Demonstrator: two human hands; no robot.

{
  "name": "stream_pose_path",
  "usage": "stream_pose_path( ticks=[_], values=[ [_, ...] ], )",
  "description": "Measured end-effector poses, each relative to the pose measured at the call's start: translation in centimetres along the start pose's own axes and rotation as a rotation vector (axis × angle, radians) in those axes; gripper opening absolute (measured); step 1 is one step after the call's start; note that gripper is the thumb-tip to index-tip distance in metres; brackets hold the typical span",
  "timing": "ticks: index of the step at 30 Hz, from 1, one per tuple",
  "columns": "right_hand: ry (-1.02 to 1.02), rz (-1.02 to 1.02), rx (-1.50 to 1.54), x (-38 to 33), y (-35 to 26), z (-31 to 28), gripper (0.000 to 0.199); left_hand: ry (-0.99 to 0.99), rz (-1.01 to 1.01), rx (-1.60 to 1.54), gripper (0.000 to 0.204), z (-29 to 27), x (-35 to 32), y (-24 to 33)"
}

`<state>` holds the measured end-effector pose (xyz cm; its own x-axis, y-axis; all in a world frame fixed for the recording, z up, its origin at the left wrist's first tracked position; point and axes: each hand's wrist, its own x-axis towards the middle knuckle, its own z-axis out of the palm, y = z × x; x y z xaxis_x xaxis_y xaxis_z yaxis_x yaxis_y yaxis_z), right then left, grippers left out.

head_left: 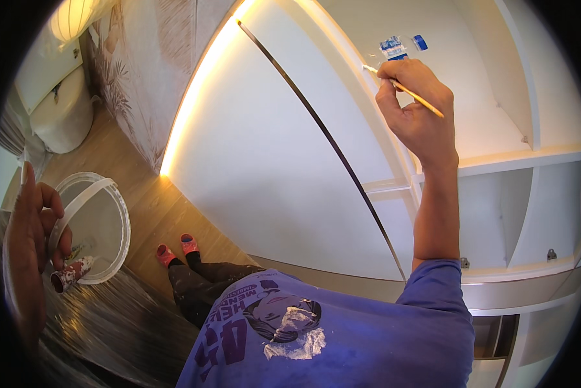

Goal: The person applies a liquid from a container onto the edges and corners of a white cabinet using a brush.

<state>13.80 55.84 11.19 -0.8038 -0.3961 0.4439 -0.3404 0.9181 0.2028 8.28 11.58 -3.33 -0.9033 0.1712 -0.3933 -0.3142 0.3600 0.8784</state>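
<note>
My right hand (416, 107) is raised and grips a thin wooden-handled paintbrush (410, 92); its white-tipped bristles touch the front edge of a white cabinet (284, 149) near a strip of blue tape (394, 46). My left hand (32, 226) is low at the left edge. It holds a white plastic bucket (103, 226) by its white handle, and a paint-smeared red roller or handle (70, 273) pokes out below the fingers.
White shelving with open compartments (530, 213) fills the right. A dark thin strip (323, 129) runs down the cabinet door. Wooden floor (154, 213), my pink slippers (177, 249), a patterned wall and a lit lamp (70, 18) lie left. Plastic sheeting (109, 330) covers something lower left.
</note>
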Motion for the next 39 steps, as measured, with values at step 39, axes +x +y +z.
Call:
stream_pose_path(
  ticks=[39],
  values=[
    [0.002, 0.132, 0.026, 0.9, -0.5, -0.1, 0.003, 0.043, -0.017, -0.006, 0.064, -0.1, 0.3, -0.7]
  ],
)
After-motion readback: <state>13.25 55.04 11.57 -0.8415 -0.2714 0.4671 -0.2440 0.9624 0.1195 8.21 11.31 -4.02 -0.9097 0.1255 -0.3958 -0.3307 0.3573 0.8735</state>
